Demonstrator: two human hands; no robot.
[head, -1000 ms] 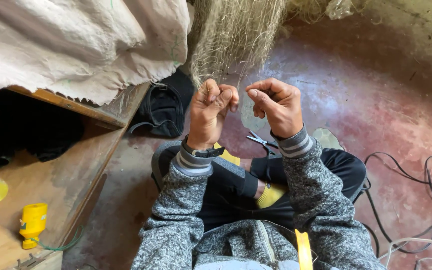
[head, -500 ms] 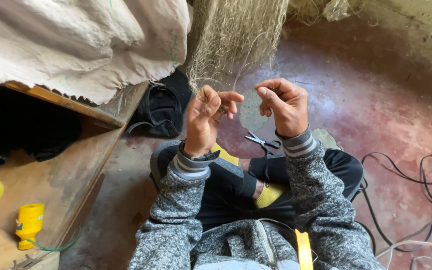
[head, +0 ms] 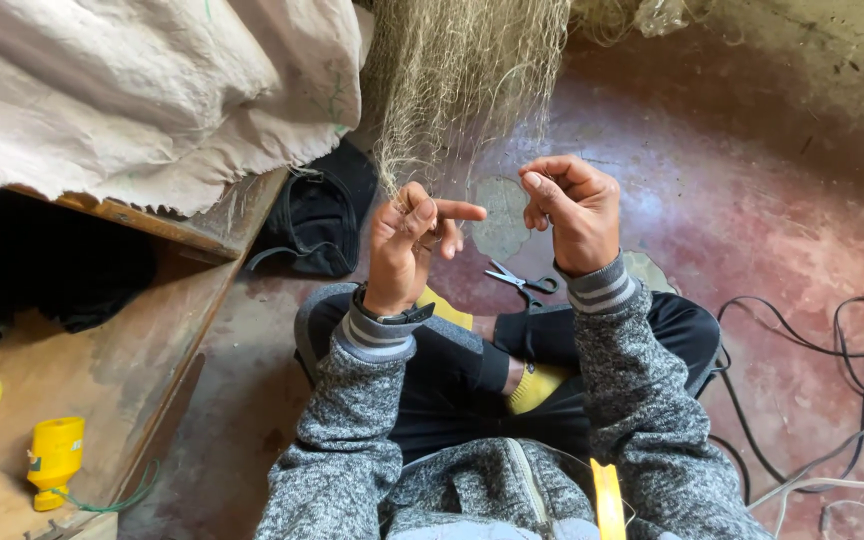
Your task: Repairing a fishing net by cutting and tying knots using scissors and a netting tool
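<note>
The left hand pinches the lower edge of the hanging fishing net; the right hand is curled nearby, probably on a thread too fine to see. A hard tug could tear the mesh or tangle the fingers.

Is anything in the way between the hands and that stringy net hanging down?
Nothing visible is. The left hand is already at the bottom edge of the net, pinching its threads. The right hand is raised just beside it with only air between. The scissors lie lower down, on the floor.
</note>
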